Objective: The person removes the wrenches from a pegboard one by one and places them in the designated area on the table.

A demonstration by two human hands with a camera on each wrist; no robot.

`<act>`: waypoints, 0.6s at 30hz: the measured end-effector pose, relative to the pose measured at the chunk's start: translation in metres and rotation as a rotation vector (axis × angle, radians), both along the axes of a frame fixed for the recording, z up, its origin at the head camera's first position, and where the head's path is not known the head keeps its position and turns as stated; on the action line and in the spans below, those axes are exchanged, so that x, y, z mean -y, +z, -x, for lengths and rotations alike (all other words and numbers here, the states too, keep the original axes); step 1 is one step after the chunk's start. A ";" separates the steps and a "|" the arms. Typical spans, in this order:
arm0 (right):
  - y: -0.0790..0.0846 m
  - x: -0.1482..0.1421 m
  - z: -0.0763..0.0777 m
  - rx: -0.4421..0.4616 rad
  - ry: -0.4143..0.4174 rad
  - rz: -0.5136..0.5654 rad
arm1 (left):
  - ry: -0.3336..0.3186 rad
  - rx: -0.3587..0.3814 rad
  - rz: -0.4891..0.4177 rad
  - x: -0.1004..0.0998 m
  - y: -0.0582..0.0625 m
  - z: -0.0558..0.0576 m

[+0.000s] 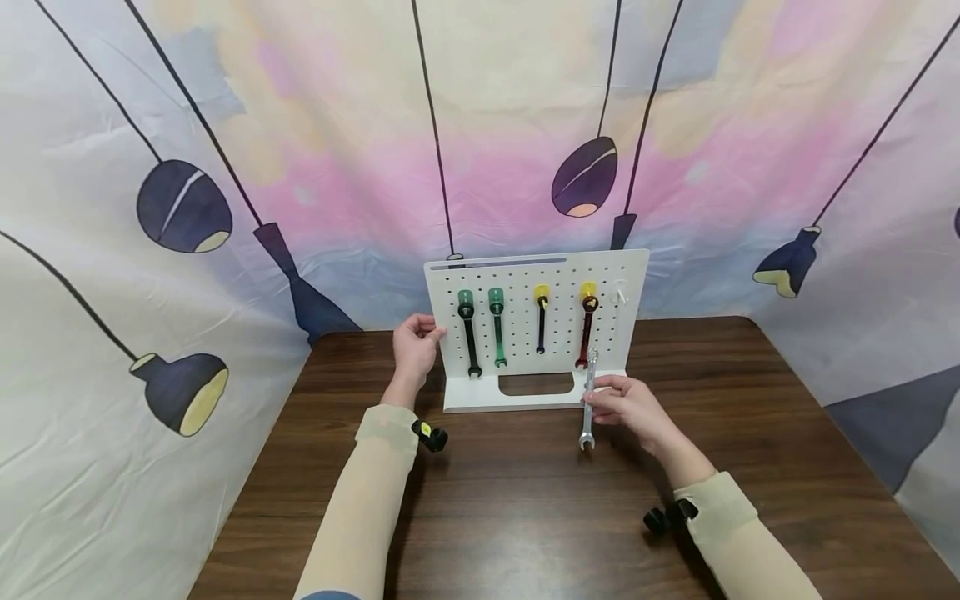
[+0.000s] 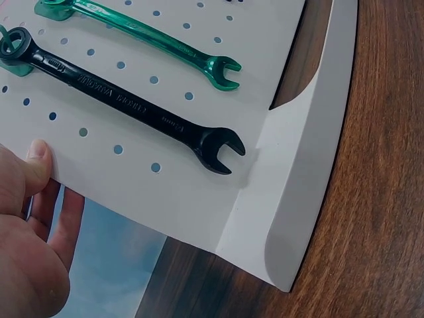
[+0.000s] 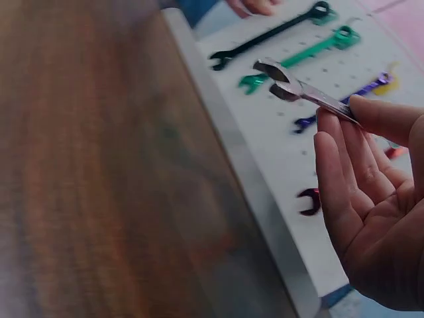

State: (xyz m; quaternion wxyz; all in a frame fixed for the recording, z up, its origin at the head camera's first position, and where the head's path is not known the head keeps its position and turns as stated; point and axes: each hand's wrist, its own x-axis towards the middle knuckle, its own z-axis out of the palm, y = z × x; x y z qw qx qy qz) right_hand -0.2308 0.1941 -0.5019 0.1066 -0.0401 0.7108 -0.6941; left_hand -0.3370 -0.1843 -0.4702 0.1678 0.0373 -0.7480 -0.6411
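A white pegboard stand (image 1: 558, 333) is upright on the table. My left hand (image 1: 416, 350) pinches its left edge, thumb (image 2: 40, 159) on the front and fingers behind. In front of the board's lower right, my right hand (image 1: 630, 410) holds a silver combination wrench (image 1: 588, 408) between thumb and fingers, open end down. On the board hang a black wrench (image 1: 470, 337), a green wrench (image 1: 498, 329), a smaller dark purple-blue wrench (image 1: 542, 323) and a red wrench (image 1: 587, 329). An unloaded pale hook (image 1: 619, 292) sits at the board's upper right.
The dark brown wooden table (image 1: 525, 517) extends around the stand. Behind it hangs a cloth backdrop (image 1: 502, 125) with painted lamps. A cut-out slot (image 1: 536, 384) runs through the board's lower front. Small black devices (image 1: 431, 436) are strapped at both wrists.
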 end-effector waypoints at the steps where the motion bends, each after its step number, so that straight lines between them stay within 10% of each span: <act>1: -0.002 0.002 -0.001 0.008 0.015 -0.007 | 0.000 -0.001 -0.002 0.000 0.000 0.000; 18: -0.018 0.054 -0.009 0.133 0.213 -0.005 | -0.001 -0.017 -0.005 0.000 0.000 0.000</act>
